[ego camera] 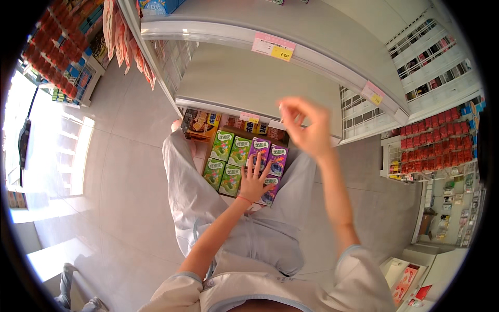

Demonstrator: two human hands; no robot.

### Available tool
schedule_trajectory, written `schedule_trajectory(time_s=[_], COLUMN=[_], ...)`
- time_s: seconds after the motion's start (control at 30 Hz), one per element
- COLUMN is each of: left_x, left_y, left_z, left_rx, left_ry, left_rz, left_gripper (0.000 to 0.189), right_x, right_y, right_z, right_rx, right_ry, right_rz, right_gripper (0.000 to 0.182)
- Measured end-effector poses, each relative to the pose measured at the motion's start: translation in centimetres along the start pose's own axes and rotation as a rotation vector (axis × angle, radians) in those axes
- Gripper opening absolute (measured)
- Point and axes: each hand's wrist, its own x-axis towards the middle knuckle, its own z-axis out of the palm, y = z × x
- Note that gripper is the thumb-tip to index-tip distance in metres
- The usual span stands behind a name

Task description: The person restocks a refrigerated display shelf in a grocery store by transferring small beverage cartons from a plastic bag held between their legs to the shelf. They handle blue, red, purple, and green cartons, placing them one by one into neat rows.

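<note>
A cardboard tray (211, 155) between my knees holds green drink cartons (222, 145) and purple drink cartons (277, 158) in rows, their printed tops facing up. My left hand (254, 181), with a thin red band at the wrist, lies flat on the purple cartons. Its fingers are spread and it covers part of them. In front of the shelf unit, my right hand (306, 123) is raised with curled fingers. Motion blurs it, and whether something small sits between its fingertips cannot be made out.
A bare white shelf board (249, 74) lies ahead, under a front rail with a price tag (273, 46). Packaged snacks (202, 123) fill the lowest level behind the tray. Hanging red packets (436, 140) stand at right, pink-white bags (122, 39) at upper left. Grey tiled floor (128, 187) surrounds me.
</note>
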Motion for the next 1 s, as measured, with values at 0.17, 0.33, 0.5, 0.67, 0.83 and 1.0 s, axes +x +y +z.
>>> schedule_trajectory(time_s=[0.17,0.33,0.5,0.67,0.83,1.0], left_x=[-0.3,-1.7,-2.5,-2.9,-2.3,-1.3], left_y=[1.7,2.3,0.8,-1.0,-1.6,-1.8], left_z=[-0.5,-0.6,0.5,0.6,0.4,-0.9], left_rx=[-0.065,-0.05,-0.028,-0.074,-0.164,-0.235], left_ry=[0.032,0.008,-0.014,-0.203,-0.382,-0.479], left_rz=[-0.176,-0.395,-0.55,-0.537,-0.583,-0.605], left_gripper=[0.113,0.121,0.145,0.149,0.152,0.155], right_x=[-13.8,-17.2,-15.0,-13.7,-13.8,-13.6], right_y=[14.0,15.9,14.9,15.9,15.8,14.2], right_z=[7.6,10.0,12.1,13.0,13.4,11.9], right_rx=[-0.319,-0.445,-0.598,-0.608,-0.546,-0.46], right_ry=[0.028,-0.086,-0.468,-0.57,-0.519,-0.364], right_rz=[0.431,0.439,0.302,0.268,0.271,0.252], right_gripper=[0.042,0.075,0.122,0.122,0.114,0.107])
